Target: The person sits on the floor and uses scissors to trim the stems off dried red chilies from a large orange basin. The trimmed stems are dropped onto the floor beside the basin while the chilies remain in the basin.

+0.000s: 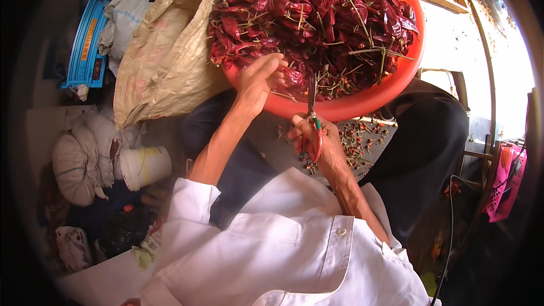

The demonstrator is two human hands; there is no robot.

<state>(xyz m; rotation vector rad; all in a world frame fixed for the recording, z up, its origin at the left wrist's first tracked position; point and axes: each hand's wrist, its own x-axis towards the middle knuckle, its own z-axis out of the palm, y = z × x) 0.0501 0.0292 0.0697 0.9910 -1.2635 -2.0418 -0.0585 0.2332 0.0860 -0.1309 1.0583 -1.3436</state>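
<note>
A wide orange-red plastic basin [348, 110] full of dried red chili peppers [297, 4] stands between my knees. My left hand [260, 80] is over its near left rim, fingers curled on a dried chili pepper [293, 76] that pokes out towards the right. In my right hand [321, 140], just below the near rim, is a pair of scissors [313, 97] with red and green wrapped handles. The blades point away from me over the rim and look nearly closed. Cut stems [340, 83] lie on the peppers along the near side of the basin.
A woven sack [170, 63] with its mouth gaping leans left of the basin. Further left are a blue plastic object [87, 42], stuffed white bags [76, 168] and a white bucket [144, 168]. Stem bits [361, 144] litter the floor below the basin. A pink basket [505, 182] is at right.
</note>
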